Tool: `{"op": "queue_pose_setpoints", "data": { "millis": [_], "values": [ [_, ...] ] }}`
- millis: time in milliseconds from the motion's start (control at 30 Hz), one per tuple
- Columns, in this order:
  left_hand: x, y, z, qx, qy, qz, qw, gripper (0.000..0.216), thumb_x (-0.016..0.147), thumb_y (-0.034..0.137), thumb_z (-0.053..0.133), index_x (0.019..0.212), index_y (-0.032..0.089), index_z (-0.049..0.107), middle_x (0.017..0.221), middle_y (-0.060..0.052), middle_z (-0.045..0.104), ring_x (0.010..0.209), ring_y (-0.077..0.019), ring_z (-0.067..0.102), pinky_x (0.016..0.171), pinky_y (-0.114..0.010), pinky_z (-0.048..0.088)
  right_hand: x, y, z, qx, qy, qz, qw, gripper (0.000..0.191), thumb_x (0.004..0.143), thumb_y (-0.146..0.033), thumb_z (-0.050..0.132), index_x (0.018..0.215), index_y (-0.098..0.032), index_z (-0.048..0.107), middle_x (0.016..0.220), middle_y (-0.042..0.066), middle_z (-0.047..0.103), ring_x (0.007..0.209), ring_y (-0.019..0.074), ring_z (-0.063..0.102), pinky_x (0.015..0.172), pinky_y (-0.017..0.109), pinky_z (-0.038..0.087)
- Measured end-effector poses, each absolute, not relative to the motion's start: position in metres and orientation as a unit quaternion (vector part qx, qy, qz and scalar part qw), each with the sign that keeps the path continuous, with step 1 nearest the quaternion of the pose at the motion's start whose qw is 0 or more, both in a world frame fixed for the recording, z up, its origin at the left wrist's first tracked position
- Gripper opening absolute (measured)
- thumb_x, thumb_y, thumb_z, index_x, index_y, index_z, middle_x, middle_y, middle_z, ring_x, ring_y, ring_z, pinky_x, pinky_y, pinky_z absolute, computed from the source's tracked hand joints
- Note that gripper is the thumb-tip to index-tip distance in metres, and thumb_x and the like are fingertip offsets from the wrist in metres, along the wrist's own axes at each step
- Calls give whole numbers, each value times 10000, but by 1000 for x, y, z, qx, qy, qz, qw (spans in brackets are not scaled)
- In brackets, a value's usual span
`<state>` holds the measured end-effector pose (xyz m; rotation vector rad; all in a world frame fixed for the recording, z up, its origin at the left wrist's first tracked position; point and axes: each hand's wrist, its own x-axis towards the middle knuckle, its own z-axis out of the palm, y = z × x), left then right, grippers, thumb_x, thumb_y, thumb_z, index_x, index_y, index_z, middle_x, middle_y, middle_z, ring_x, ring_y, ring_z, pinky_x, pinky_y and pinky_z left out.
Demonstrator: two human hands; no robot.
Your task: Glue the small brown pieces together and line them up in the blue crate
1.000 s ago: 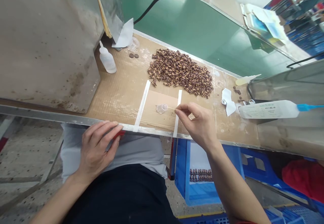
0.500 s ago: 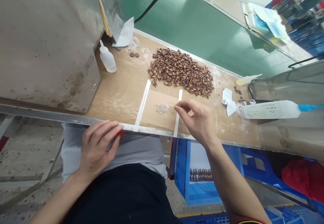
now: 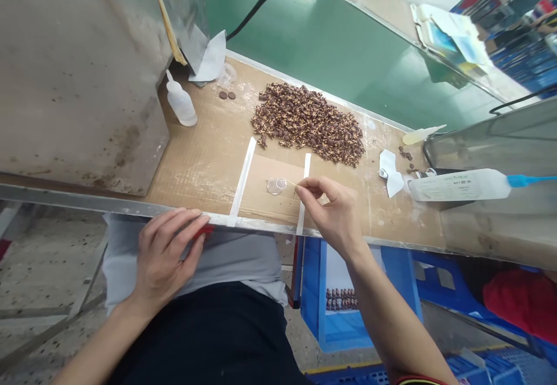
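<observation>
The thin pale stick (image 3: 290, 183) is pinched between thumb and forefinger of my right hand (image 3: 333, 213). Its tip reaches the small clear round dish (image 3: 275, 186), which sits on the cardboard-covered table (image 3: 209, 158) between two white tape strips (image 3: 242, 179). My left hand (image 3: 167, 251) lies, fingers extended, over a small red object (image 3: 203, 231) at the table's near edge; I cannot tell whether it grips. A pile of small brown parts (image 3: 308, 122) lies beyond the dish.

The left hand (image 3: 167, 257) hid most of a red thing (image 3: 203, 231); the right hand's (image 3: 335, 213) thin stick (image 3: 290, 183), pointing nine o'clock, defied identification.
</observation>
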<state>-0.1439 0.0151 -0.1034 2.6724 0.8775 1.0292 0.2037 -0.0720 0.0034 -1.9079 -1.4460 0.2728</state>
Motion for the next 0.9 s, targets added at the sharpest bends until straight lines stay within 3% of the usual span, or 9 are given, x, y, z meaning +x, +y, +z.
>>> {"op": "queue_pose_setpoints", "data": {
  "millis": [233, 533, 700, 900],
  "values": [
    [-144, 15, -105, 884, 303, 345, 84, 843, 1031, 75, 870, 1771, 363, 585, 1427, -105, 810, 1372, -370, 737, 1246, -558, 572, 192, -82, -4, -748, -516, 142, 393, 149, 1089, -294, 760, 977, -251, 847, 862, 12, 856, 726, 197, 771, 729, 322, 609],
    [-144, 15, -104, 887, 301, 342, 69, 705, 1038, 84, 868, 1678, 295, 662, 1416, -134, 812, 1380, -390, 744, 1267, -569, 568, 182, -92, -9, -760, -429, 185, 451, 170, 1093, -345, 767, 1004, -242, 868, 834, 10, 841, 726, 184, 770, 718, 304, 590],
    [-145, 17, -105, 889, 294, 343, 73, 773, 1014, 56, 886, 1715, 282, 653, 1435, -162, 813, 1389, -412, 750, 1308, -590, 544, 169, -85, -25, -731, -355, 251, 526, 198, 1085, -414, 775, 1038, -235, 844, 835, 13, 836, 691, 176, 768, 672, 285, 616],
    [-144, 16, -104, 883, 300, 352, 74, 869, 1018, 102, 901, 1797, 350, 606, 1470, -144, 821, 1410, -414, 759, 1369, -626, 507, 171, -100, -25, -718, -346, 269, 541, 180, 1084, -398, 778, 1078, -240, 864, 847, 11, 854, 648, 170, 777, 670, 291, 637]
  ]
}}
